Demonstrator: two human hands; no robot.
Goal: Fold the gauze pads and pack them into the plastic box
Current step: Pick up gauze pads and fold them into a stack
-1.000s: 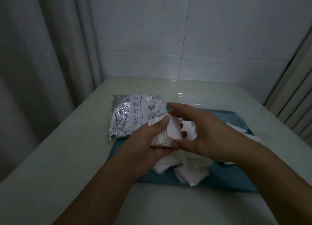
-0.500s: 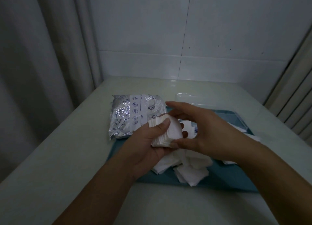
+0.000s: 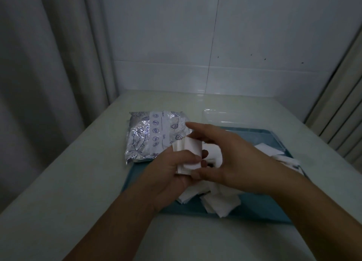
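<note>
Left hand (image 3: pixel 172 168) grips a small stack of folded gauze (image 3: pixel 189 154), thumb pressed across its front face, fingers curled behind. Right hand (image 3: pixel 231 158) pinches the same stack from the other side: thumb at the lower edge, forefinger stretched over the top, remaining fingers loosely curled behind. Stack held above the tray (image 3: pixel 260 207), near its left end.

Gauze: white, squarish, layered edges visible along the left side, upper corner slightly fanned. Front face smooth.

Below the hands, loose pads (image 3: pixel 219 202) lie heaped and overlapping on the tray, some unfolded, corners pointing toward the near rim. More pads (image 3: pixel 274 151) spread to the right end, partly over the rim.

Tray is blue, shallow, sitting on a pale table (image 3: pixel 68 192). Foil pouch (image 3: pixel 154 135), silver with printed blue icons and a white label strip, lies at the tray's far left corner, half on the table. Clear box (image 3: pixel 221 116) stands just beyond the tray's far edge; light is dim, so its contents possibly none, hard to tell.

Room: grey curtain (image 3: pixel 49 64) at left, white tiled wall (image 3: pixel 235 45) behind, pale slatted panel (image 3: pixel 342 96) at right.
</note>
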